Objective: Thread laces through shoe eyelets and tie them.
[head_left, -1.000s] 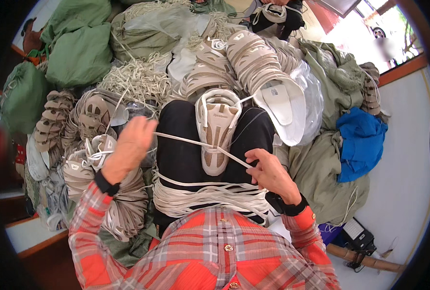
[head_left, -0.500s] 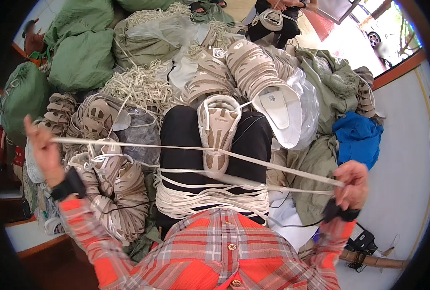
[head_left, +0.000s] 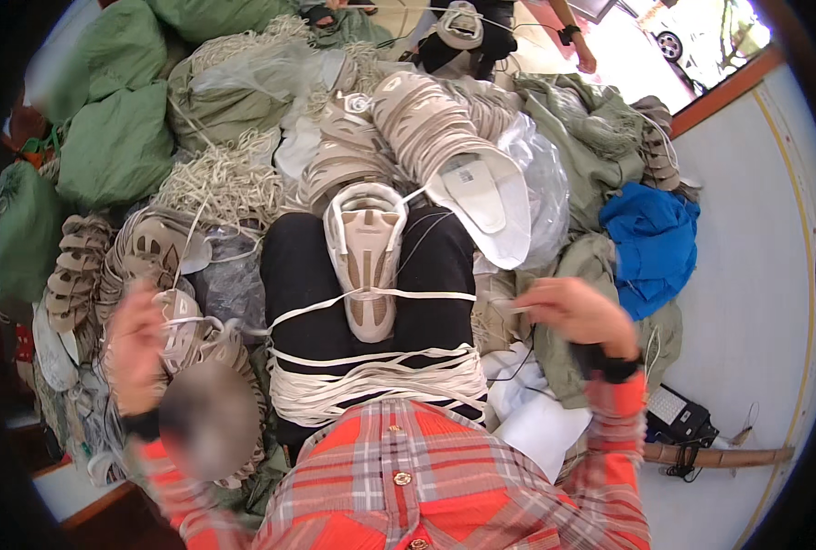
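On my lap lies a beige and white shoe upper (head_left: 367, 247), its toe toward me. A flat cream shoelace (head_left: 426, 294) crosses its lower part and runs out to both sides. My right hand (head_left: 587, 316), to the right of my knees, has its fingertips pinched on the lace's right end. Motion smears my left hand (head_left: 137, 348), raised left of my knees over a pile of uppers; whether lace is in its fingers is unclear. Across my thighs lies a thick bundle of cream laces (head_left: 380, 385).
Stacked uppers (head_left: 445, 128) lean beyond my knees, near a heap of loose laces (head_left: 229, 179). Green sacks (head_left: 115, 137) fill the far left. A blue cloth (head_left: 651, 243) lies on the right near a white wall (head_left: 747, 302). Another person's hand (head_left: 586, 60) shows at the top.
Both hands have come inward from wide apart, and the lace stretched between them now lies lower and slacker across the upper. The whole view has shifted slightly.
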The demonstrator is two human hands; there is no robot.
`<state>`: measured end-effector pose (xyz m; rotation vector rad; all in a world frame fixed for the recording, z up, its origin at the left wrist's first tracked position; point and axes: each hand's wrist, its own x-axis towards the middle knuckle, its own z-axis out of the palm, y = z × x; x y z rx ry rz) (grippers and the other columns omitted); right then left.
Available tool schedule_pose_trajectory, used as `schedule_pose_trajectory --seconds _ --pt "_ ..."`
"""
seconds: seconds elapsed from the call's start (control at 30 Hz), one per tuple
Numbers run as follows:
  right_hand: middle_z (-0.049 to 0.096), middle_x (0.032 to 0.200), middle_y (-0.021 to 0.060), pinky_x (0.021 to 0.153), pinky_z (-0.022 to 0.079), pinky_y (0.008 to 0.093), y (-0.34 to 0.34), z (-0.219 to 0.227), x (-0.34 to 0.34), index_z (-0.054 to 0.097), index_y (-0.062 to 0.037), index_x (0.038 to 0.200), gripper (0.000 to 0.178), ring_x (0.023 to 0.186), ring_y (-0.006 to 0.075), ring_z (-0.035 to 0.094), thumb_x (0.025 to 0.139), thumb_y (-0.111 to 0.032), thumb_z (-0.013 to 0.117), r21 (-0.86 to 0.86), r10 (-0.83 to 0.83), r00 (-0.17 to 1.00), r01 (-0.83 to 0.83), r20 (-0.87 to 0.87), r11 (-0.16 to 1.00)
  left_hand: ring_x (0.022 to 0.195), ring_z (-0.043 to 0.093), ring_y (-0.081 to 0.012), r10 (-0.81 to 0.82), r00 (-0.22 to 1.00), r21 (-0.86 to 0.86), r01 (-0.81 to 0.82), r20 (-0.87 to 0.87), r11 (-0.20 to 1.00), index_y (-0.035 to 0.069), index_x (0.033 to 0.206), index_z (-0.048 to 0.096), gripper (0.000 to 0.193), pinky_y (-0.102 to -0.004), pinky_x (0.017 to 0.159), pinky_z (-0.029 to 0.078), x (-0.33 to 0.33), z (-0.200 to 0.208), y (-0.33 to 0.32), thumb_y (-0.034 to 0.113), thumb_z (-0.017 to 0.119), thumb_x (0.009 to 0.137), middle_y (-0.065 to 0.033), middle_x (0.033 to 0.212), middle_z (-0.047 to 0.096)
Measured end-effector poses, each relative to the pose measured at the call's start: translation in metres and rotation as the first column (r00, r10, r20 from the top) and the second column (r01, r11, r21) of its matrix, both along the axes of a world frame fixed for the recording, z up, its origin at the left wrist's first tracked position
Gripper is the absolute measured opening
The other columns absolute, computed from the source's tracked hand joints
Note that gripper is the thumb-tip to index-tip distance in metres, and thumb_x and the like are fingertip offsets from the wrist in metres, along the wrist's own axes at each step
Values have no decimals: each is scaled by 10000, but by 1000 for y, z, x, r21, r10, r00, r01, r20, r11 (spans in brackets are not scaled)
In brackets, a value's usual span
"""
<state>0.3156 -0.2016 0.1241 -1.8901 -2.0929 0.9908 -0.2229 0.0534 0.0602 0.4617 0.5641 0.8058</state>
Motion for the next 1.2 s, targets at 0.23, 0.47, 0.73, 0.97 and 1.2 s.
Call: schedule_pose_trajectory --seconds 0.23,0.47,0.73,0.97,1.2 --pt "605 629 30 390 379 206 73 9 -104 516 -18 849 134 453 65 512 866 -96 624 -122 -445 692 464 -569 877 596 520 -60 -221 950 308 283 -221 908 23 1047 578 250 -215 524 422 307 3 -119 216 425 1007 -4 733 582" --pt "596 637 138 332 328 217 24 -21 -44 578 46 922 163 356 101 431 882 -110 602 -112 -5 -248 419 -969 901 547 459 -111 270 603 598 446 -751 666 22 923 567 207 -305 512 370 239 -27 -90 207 484 967 -58 610 524" --pt "639 1056 230 832 563 333 63 -23 -58 513 97 1191 317 959 274 663 936 -89 542 -342 -148 -352 590 -924 732 542 457 -80 135 434 362 497 -891 789 14 880 589 161 -266 490 355 186 -42 -105 161 542 928 -31 607 509" --pt "547 846 45 516 436 255 84 -43 -99 713 -24 866 102 589 110 527 807 -107 719 562 -262 870 473 -417 678 629 540 -37 71 798 512 313 -599 800 -3 987 653 147 -191 562 420 247 10 -91 106 576 924 -2 697 610" --pt "652 767 77 524 526 220 89 -51 -127 657 53 974 167 607 101 616 861 -68 664 -246 -441 197 604 -876 758 552 521 -80 206 793 736 389 -574 554 -13 1049 632 179 -235 503 411 261 -3 -105 83 602 901 -74 688 622"
